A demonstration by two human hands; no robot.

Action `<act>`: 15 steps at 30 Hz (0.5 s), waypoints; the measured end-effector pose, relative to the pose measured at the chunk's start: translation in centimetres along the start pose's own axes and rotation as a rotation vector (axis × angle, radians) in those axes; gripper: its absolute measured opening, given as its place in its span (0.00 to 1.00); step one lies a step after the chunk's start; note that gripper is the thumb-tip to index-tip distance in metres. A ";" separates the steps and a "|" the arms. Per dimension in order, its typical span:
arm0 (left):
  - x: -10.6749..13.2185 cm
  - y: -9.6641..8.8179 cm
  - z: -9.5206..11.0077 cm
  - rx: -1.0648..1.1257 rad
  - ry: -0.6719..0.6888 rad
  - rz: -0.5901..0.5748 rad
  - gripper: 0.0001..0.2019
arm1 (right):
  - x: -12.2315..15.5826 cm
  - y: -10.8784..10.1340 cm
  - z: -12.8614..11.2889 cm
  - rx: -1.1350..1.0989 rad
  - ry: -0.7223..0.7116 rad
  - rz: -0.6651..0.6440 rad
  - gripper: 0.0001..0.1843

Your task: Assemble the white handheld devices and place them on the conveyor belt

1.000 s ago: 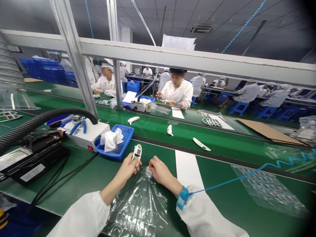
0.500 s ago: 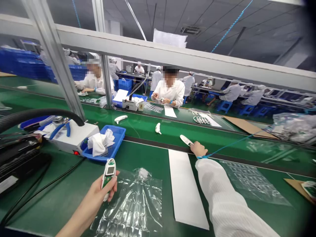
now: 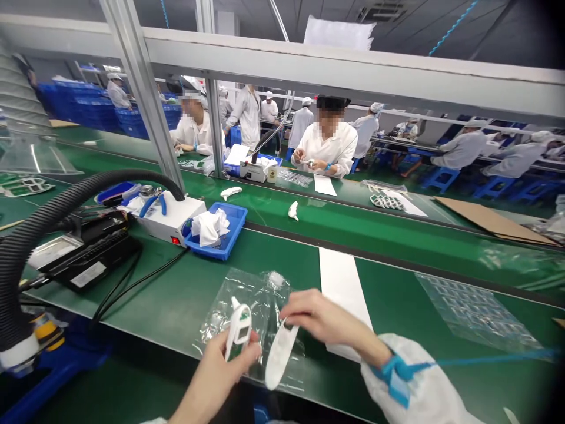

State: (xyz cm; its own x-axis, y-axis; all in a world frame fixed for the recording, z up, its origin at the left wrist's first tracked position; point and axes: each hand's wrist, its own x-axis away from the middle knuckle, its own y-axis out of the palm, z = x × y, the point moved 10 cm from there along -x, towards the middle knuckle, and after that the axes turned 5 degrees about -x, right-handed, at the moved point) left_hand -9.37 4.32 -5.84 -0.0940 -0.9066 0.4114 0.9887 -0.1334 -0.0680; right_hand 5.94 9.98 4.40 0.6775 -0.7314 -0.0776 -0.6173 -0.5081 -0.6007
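Observation:
My left hand [image 3: 220, 366] is closed around a white handheld device [image 3: 241, 325]. It has a pointed tip, a small square screen window and a green circuit board showing inside; I hold it upright. Just to its right, my right hand [image 3: 314, 315] pinches the upper end of a long white plastic shell [image 3: 279, 360], which hangs down at a slant. Device and shell are close together but apart. Beneath both hands lies a clear plastic sheet [image 3: 225, 290] on the green bench. A blue strap [image 3: 395, 377] with a cord circles my right wrist.
A blue tray [image 3: 233, 235] with white tissues stands by a white box [image 3: 170, 215] with pliers on it. White paper [image 3: 342, 271] lies right of centre. White parts [image 3: 293, 211] rest on the green belt. Co-workers [image 3: 329, 141] sit opposite. A black hose [image 3: 88, 182] arches left.
My right hand has come back from the belt with the white shell, now beside the device. My left hand and device have moved right and lower. The view has shifted left and down.

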 end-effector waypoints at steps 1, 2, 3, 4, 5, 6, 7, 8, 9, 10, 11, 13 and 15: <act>0.8 0.6 -0.7 -0.026 0.003 -0.026 0.17 | 0.4 1.9 -1.7 -0.010 -0.026 -0.029 0.13; 1.5 1.1 -1.3 -0.052 0.015 -0.047 0.16 | 0.8 3.3 -2.6 -0.015 -0.014 -0.022 0.12; 2.2 1.4 -1.7 -0.074 0.034 -0.062 0.15 | 1.2 4.4 -2.9 -0.021 0.017 -0.005 0.12; 2.9 1.7 -2.1 -0.093 0.055 -0.073 0.14 | 1.6 5.2 -2.9 -0.037 0.057 0.013 0.11; 3.4 1.9 -2.4 -0.107 0.072 -0.080 0.13 | 2.1 5.9 -2.5 -0.064 0.103 0.033 0.09; 3.9 1.9 -2.8 -0.114 0.079 -0.074 0.14 | 2.6 6.5 -1.9 -0.102 0.153 0.063 0.08; 4.3 1.7 -3.2 -0.108 0.077 -0.054 0.14 | 3.2 6.8 -1.1 -0.137 0.204 0.108 0.06; 4.7 1.4 -3.7 -0.093 0.069 -0.025 0.14 | 3.9 6.9 -0.3 -0.160 0.254 0.169 0.06; 4.9 0.9 -4.1 -0.069 0.058 0.011 0.15 | 4.6 6.8 0.6 -0.159 0.298 0.245 0.06; 5.2 0.4 -4.6 -0.042 0.045 0.055 0.15 | 5.4 6.6 1.3 -0.131 0.334 0.325 0.07; 5.4 -0.1 -5.0 -0.015 0.036 0.098 0.17 | 6.0 6.5 1.8 -0.077 0.358 0.392 0.09; 5.6 -1.0 -5.4 0.018 0.031 0.155 0.19 | 6.8 6.9 2.3 0.061 0.383 0.458 0.10; 5.5 -1.6 -5.5 0.033 0.039 0.177 0.21 | 7.1 7.9 2.8 0.179 0.407 0.461 0.09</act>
State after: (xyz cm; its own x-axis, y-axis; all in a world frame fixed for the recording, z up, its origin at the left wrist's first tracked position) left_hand -12.15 -2.65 -8.49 0.0784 -0.9295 0.3604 0.9935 0.0427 -0.1059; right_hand 6.99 2.07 -3.11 0.1303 -0.9888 -0.0721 -0.7089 -0.0421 -0.7041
